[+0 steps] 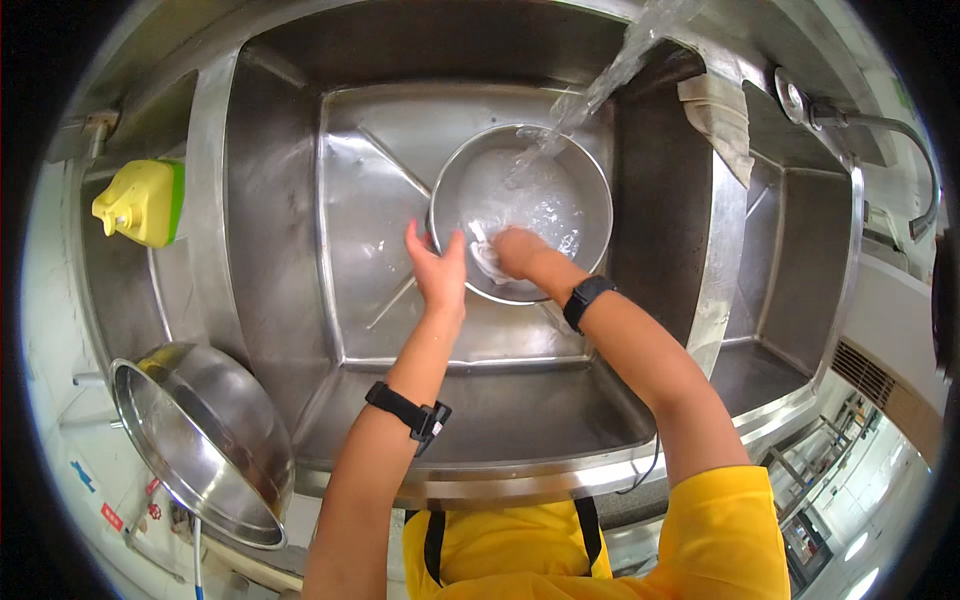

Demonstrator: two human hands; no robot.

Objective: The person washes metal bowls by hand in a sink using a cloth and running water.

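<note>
A round stainless steel bowl (592,195) stands in the middle basin of a steel sink (375,300). Water (600,86) streams into it from the upper right. My left hand (441,270) is at the bowl's left rim, thumb on the inner side and fingers outside, so it grips the rim. My right hand (521,253) is inside the bowl with its fingers closed on a wet white cloth (487,259) against the lower left inner wall. The right fingertips are hidden. Each wrist wears a black strap.
A large steel basin (217,420) leans tilted at the sink's lower left. A yellow and green bottle (146,202) is at the left compartment. A beige cloth (716,120) drapes over the right divider (720,277). Beyond it, a curved faucet (911,135) rises beside the right compartment.
</note>
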